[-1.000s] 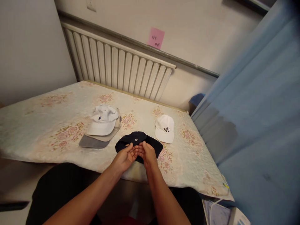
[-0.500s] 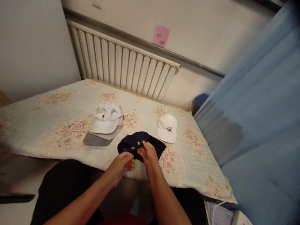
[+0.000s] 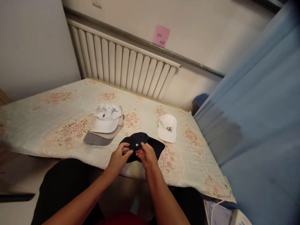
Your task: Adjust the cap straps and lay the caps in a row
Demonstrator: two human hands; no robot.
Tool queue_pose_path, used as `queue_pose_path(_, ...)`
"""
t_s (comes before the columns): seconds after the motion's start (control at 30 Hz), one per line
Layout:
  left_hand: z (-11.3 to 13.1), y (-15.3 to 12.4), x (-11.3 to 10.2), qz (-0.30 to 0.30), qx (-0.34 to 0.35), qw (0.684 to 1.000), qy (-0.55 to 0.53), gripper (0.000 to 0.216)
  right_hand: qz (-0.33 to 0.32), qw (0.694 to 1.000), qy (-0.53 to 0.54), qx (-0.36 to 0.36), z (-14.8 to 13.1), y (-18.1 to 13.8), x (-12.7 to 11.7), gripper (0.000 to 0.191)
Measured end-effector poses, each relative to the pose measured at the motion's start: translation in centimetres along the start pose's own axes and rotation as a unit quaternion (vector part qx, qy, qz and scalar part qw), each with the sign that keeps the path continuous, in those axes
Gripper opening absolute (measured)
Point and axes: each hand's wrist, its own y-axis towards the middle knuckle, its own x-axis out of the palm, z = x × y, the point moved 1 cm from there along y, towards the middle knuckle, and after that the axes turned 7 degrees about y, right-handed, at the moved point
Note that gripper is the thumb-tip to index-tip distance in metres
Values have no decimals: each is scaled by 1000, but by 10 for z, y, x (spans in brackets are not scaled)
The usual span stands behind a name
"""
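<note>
A black baseball cap (image 3: 140, 137) lies near the front edge of the bed, its brim pointing right. A small shiny fastener shows on the side facing me. My left hand (image 3: 119, 157) grips the cap's left edge between thumb and fingers. My right hand (image 3: 147, 155) pinches the cap just right of the fastener; its fingertips partly hide the edge. To the left is a stack of caps: a white cap (image 3: 106, 120) on top, a beige cap (image 3: 112, 134) below it and a grey cap (image 3: 97, 139) at the bottom. A white CK cap (image 3: 167, 128) sits apart on the right.
The floral bed cover (image 3: 140, 117) spreads under the caps. Behind it stand a white radiator (image 3: 124, 62) and a wall with a pink note (image 3: 161, 36). A blue curtain (image 3: 255, 118) hangs along the right side. A boxy item (image 3: 239, 217) sits at the lower right.
My left hand has moved up and onto the cap's left edge, its fingers now over the fabric. The cap's near opening looks more closed. The other caps have stayed put.
</note>
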Motion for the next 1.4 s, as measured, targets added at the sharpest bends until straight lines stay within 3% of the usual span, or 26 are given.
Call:
queue_pose_path(0.2, 14, -4, 5, 23, -43, 992, -114, 32, 1, 1000, -5, 0, 8, 0, 2, 24)
queue_pose_path(0.43, 18, -4, 5, -12, -31, 995, -95, 16, -10, 1000, -3, -5, 13, -2, 1, 25)
queue_pose_path(0.83, 12, -4, 4, -70, -46, 972, -222, 19, -94, 995, 39, 0, 10, -9, 4, 18)
queue_pose_path(1.0, 9, -5, 2, -80, -52, 969, -229, 24, -146, 987, 65, 7, 6, -12, 3, 34)
queue_pose_path(1.4, 12, -12, 7, -118, -70, 959, -249, 15, -159, 987, 21, 16, 4, -9, -1, 32)
